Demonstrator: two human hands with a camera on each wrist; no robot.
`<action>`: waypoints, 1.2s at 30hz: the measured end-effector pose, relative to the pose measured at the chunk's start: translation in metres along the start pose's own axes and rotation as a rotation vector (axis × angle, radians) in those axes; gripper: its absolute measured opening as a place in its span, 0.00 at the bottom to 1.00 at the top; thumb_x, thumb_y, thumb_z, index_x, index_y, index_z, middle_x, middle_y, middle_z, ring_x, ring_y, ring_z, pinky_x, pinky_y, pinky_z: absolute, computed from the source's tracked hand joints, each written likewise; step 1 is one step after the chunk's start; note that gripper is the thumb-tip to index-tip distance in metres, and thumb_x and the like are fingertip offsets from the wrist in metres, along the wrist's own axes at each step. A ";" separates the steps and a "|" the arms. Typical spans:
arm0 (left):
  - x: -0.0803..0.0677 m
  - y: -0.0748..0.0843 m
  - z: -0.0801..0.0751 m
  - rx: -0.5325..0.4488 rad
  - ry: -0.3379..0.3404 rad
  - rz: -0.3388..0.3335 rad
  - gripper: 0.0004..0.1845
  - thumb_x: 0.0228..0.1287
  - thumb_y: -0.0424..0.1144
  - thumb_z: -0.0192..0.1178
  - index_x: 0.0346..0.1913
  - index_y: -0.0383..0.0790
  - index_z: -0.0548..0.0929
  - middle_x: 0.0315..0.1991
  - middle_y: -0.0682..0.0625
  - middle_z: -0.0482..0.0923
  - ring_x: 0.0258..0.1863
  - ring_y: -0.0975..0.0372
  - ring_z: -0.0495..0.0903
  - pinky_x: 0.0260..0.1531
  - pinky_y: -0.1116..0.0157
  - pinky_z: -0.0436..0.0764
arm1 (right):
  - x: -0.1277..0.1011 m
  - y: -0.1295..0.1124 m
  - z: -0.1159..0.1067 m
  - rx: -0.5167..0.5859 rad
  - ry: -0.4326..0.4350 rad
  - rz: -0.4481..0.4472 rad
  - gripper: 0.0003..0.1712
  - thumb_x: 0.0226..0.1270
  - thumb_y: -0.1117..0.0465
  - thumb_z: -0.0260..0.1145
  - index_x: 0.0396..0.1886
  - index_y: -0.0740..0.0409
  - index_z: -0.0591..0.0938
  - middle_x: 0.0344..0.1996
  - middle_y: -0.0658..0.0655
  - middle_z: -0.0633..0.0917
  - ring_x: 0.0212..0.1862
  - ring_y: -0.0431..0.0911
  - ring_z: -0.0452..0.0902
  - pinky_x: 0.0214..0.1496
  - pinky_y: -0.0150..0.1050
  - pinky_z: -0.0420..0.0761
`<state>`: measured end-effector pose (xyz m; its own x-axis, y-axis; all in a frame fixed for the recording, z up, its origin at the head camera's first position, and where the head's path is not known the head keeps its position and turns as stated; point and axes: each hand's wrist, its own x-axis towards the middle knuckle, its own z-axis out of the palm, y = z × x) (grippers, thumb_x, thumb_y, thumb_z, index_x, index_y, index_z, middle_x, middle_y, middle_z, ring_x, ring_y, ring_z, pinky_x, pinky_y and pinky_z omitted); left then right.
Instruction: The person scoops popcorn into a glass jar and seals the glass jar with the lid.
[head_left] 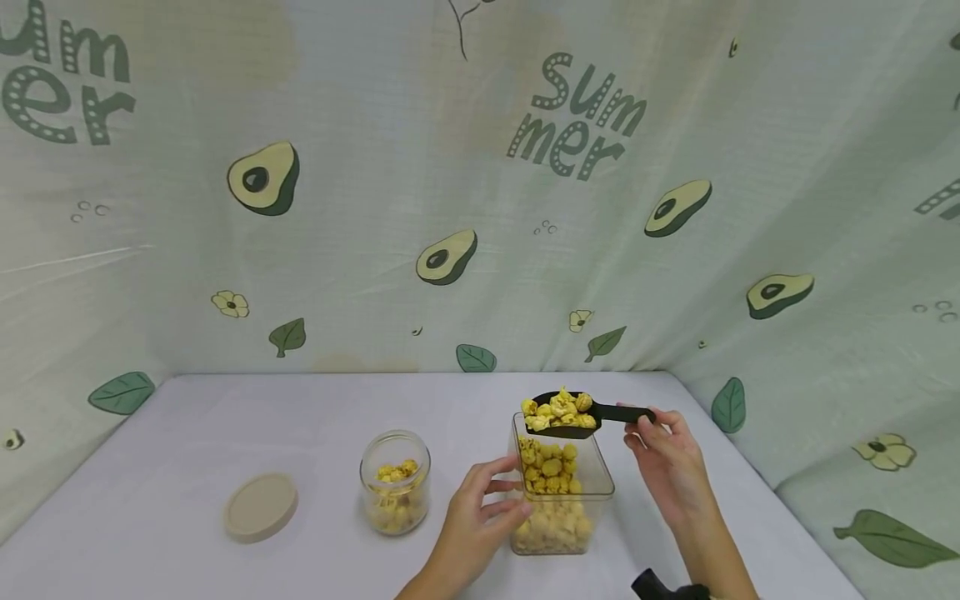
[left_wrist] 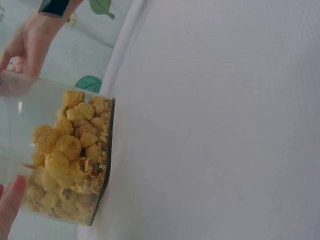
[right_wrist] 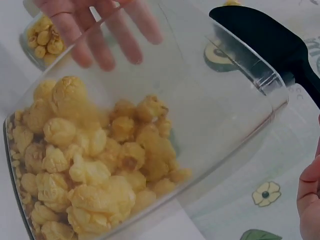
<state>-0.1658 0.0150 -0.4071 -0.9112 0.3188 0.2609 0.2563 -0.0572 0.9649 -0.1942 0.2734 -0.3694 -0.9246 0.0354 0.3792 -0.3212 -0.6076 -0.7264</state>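
Observation:
My right hand (head_left: 671,458) grips the handle of a black scoop (head_left: 626,412). Yellow popcorn (head_left: 558,408) fills the scoop's bowl, which is held over the far rim of a clear square container (head_left: 602,482). That container stands upright, partly filled with more popcorn (left_wrist: 70,150). My left hand (head_left: 480,517) touches the container's left side, thumb toward the near corner; its fingers (right_wrist: 120,30) show extended through the clear wall in the right wrist view. Only the underside of the scoop (right_wrist: 265,37) shows there, so its load is mostly hidden.
Left of the container stands a round clear jar (head_left: 395,492), uncovered, with popcorn inside. Farther left a round beige lid (head_left: 261,508) lies flat on the white table (head_left: 315,417). Behind hangs a cloth (head_left: 360,167) printed with avocados and leaves.

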 end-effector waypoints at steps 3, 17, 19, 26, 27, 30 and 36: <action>-0.001 0.002 -0.001 0.016 0.003 -0.002 0.28 0.61 0.42 0.62 0.63 0.41 0.68 0.60 0.44 0.66 0.54 0.54 0.72 0.49 0.71 0.79 | 0.001 -0.001 0.005 0.005 0.007 0.005 0.13 0.70 0.75 0.45 0.40 0.56 0.73 0.41 0.58 0.85 0.38 0.44 0.80 0.41 0.32 0.78; -0.015 0.019 -0.036 0.189 0.023 0.039 0.27 0.60 0.46 0.62 0.61 0.47 0.69 0.59 0.46 0.69 0.55 0.51 0.72 0.55 0.64 0.77 | 0.004 -0.004 0.022 0.068 0.023 0.031 0.11 0.69 0.76 0.46 0.41 0.58 0.70 0.41 0.60 0.84 0.40 0.46 0.82 0.45 0.32 0.82; -0.018 0.024 -0.043 0.202 0.047 0.048 0.26 0.60 0.45 0.63 0.61 0.50 0.70 0.58 0.49 0.70 0.55 0.56 0.72 0.55 0.65 0.77 | 0.004 -0.004 0.026 0.066 0.019 0.029 0.11 0.69 0.76 0.46 0.40 0.59 0.70 0.41 0.60 0.84 0.40 0.46 0.83 0.45 0.32 0.82; -0.031 0.035 -0.071 0.369 0.196 0.330 0.25 0.57 0.32 0.64 0.58 0.48 0.73 0.53 0.54 0.74 0.51 0.69 0.74 0.49 0.68 0.81 | 0.004 -0.002 0.041 0.011 0.023 0.051 0.11 0.69 0.75 0.48 0.40 0.57 0.71 0.41 0.58 0.84 0.39 0.45 0.82 0.45 0.31 0.83; -0.032 0.036 -0.076 0.401 0.208 0.380 0.26 0.56 0.30 0.64 0.58 0.46 0.73 0.53 0.53 0.74 0.51 0.70 0.73 0.48 0.69 0.81 | 0.005 -0.003 0.043 0.006 0.028 0.054 0.11 0.69 0.75 0.48 0.40 0.57 0.71 0.41 0.58 0.84 0.40 0.44 0.82 0.45 0.31 0.83; -0.035 0.038 -0.093 0.466 0.237 0.463 0.27 0.54 0.26 0.64 0.59 0.40 0.73 0.53 0.49 0.74 0.53 0.71 0.72 0.49 0.73 0.79 | 0.006 -0.003 0.049 0.003 0.032 0.063 0.10 0.69 0.75 0.48 0.41 0.57 0.71 0.41 0.58 0.85 0.40 0.45 0.82 0.45 0.31 0.82; -0.041 0.035 -0.123 0.573 0.339 0.470 0.33 0.47 0.23 0.67 0.59 0.43 0.73 0.54 0.47 0.74 0.53 0.72 0.70 0.52 0.82 0.71 | 0.010 -0.004 0.063 0.004 0.033 0.074 0.10 0.69 0.75 0.49 0.40 0.57 0.69 0.41 0.56 0.83 0.41 0.44 0.82 0.46 0.32 0.83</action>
<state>-0.1595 -0.1165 -0.3804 -0.6922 0.0730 0.7180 0.6774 0.4089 0.6115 -0.1890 0.2260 -0.3271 -0.9521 0.0165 0.3053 -0.2509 -0.6127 -0.7494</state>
